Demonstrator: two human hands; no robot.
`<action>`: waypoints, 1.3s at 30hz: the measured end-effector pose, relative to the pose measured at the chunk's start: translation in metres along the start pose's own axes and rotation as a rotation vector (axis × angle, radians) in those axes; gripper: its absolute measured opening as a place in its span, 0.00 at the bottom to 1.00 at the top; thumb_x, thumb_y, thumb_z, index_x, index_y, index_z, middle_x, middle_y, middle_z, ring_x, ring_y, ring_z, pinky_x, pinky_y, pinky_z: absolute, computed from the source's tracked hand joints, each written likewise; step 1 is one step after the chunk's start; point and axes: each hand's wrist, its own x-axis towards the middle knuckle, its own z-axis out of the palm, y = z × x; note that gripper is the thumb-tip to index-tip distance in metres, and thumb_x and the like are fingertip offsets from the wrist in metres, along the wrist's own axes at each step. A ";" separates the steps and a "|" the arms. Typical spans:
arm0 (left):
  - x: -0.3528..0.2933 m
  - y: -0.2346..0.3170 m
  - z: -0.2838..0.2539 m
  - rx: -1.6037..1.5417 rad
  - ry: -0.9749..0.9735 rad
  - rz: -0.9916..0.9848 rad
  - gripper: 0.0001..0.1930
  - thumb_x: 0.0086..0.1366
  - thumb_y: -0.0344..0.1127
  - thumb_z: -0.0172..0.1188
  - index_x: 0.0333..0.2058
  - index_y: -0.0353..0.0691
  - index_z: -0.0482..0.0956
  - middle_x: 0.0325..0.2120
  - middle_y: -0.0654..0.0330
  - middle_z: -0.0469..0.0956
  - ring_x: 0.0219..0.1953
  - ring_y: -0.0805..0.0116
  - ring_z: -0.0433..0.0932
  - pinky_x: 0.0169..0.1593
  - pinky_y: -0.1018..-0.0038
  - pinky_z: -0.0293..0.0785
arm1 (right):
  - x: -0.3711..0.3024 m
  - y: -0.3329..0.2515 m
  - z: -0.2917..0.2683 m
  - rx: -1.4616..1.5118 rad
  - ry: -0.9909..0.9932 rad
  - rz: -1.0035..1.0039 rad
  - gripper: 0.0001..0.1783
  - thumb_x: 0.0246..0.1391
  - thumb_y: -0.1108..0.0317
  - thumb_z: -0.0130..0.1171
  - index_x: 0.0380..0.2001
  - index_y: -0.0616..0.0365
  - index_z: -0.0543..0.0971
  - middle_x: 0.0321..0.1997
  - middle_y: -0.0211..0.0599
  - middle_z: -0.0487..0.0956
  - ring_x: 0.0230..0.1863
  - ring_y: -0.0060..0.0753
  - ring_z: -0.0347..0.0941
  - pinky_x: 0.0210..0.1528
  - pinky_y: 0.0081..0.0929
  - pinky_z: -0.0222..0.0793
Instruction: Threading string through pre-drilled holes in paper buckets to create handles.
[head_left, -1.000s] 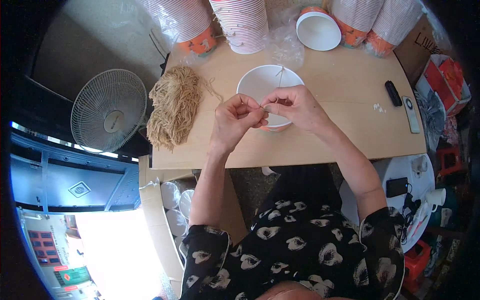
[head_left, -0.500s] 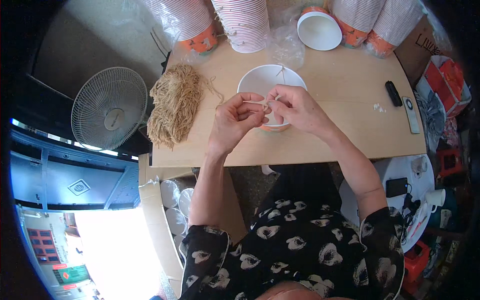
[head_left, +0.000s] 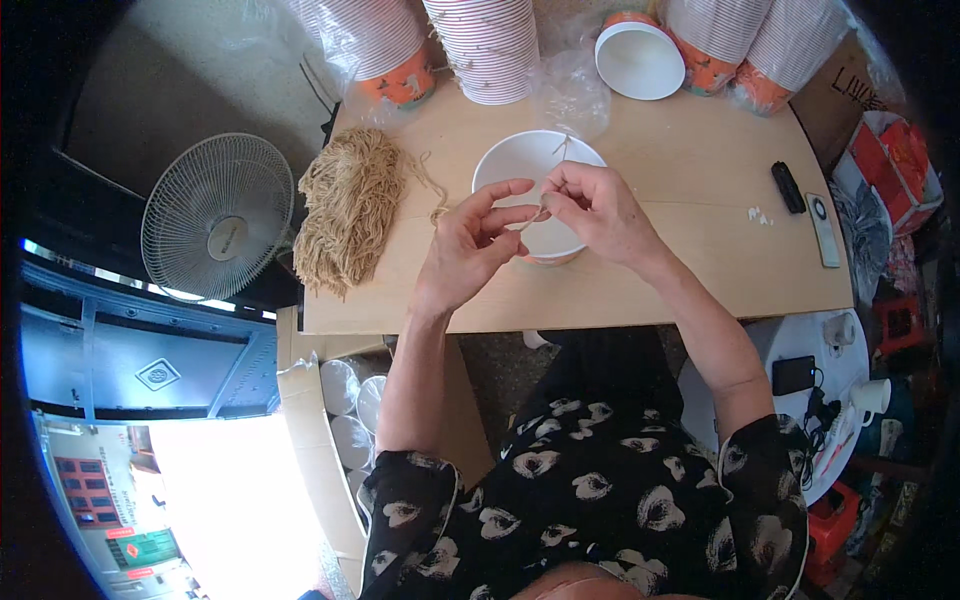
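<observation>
A white-lined paper bucket (head_left: 505,157) stands on the table in front of me, with a bit of its orange outside showing below my hands. A thin beige cord (head_left: 533,217) runs between my fingers above the bucket's near side. My left hand (head_left: 465,248) pinches it between thumb and a finger, the forefinger lifted away. The right hand (head_left: 603,212) grips the cord between thumb and forefinger. Another piece of cord hangs at the bucket's far rim; whether both are one piece I cannot tell. A thick bundle of beige cords (head_left: 350,210) lies left of the bucket.
Stacks of paper buckets (head_left: 485,50) line the table's back, some in plastic. One bucket (head_left: 640,62) lies tipped. A black object (head_left: 787,187), a pale remote-like device (head_left: 823,230) and white bits (head_left: 759,216) are at right. A fan (head_left: 220,217) stands left.
The small loop between my fingers has become a straighter length of cord. My left fingers have spread somewhat, with the forefinger raised, and the hands have moved slightly apart.
</observation>
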 end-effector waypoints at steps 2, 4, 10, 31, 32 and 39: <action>0.001 -0.001 0.000 0.015 -0.004 0.005 0.26 0.63 0.17 0.53 0.61 0.31 0.68 0.45 0.54 0.84 0.37 0.78 0.81 0.43 0.78 0.80 | 0.000 -0.001 0.001 -0.020 0.022 0.018 0.04 0.62 0.76 0.56 0.35 0.66 0.77 0.32 0.30 0.81 0.36 0.19 0.79 0.39 0.20 0.73; 0.002 -0.001 0.001 0.030 -0.008 0.012 0.27 0.63 0.17 0.52 0.62 0.31 0.68 0.46 0.54 0.84 0.36 0.79 0.80 0.43 0.79 0.80 | 0.000 0.000 0.002 0.045 0.060 0.008 0.04 0.62 0.75 0.56 0.34 0.66 0.77 0.31 0.29 0.80 0.36 0.18 0.79 0.37 0.19 0.72; 0.009 -0.007 0.013 0.169 0.123 0.079 0.17 0.64 0.26 0.64 0.52 0.32 0.79 0.35 0.59 0.86 0.28 0.82 0.78 0.32 0.82 0.75 | -0.006 -0.008 -0.003 -0.007 0.036 -0.026 0.04 0.62 0.73 0.58 0.36 0.64 0.78 0.29 0.23 0.78 0.28 0.09 0.68 0.31 0.14 0.63; 0.026 -0.035 0.005 0.402 0.415 0.154 0.23 0.65 0.36 0.64 0.58 0.38 0.76 0.55 0.40 0.76 0.55 0.54 0.80 0.57 0.66 0.74 | -0.012 -0.023 -0.043 -0.058 -0.304 -0.034 0.07 0.53 0.78 0.66 0.37 0.62 0.82 0.27 0.19 0.76 0.27 0.08 0.66 0.30 0.13 0.60; 0.029 -0.038 0.001 0.277 0.343 0.145 0.22 0.66 0.34 0.62 0.58 0.37 0.76 0.50 0.43 0.80 0.50 0.57 0.82 0.53 0.67 0.76 | -0.010 -0.024 -0.043 0.035 -0.270 0.008 0.08 0.55 0.77 0.65 0.39 0.62 0.82 0.28 0.20 0.77 0.27 0.08 0.66 0.30 0.12 0.60; 0.025 0.005 0.008 0.419 0.037 0.302 0.13 0.71 0.31 0.57 0.52 0.34 0.80 0.35 0.53 0.86 0.35 0.69 0.84 0.40 0.72 0.79 | 0.013 -0.010 -0.111 0.558 -0.038 0.260 0.11 0.59 0.66 0.61 0.42 0.60 0.77 0.22 0.19 0.67 0.18 0.09 0.56 0.20 0.12 0.47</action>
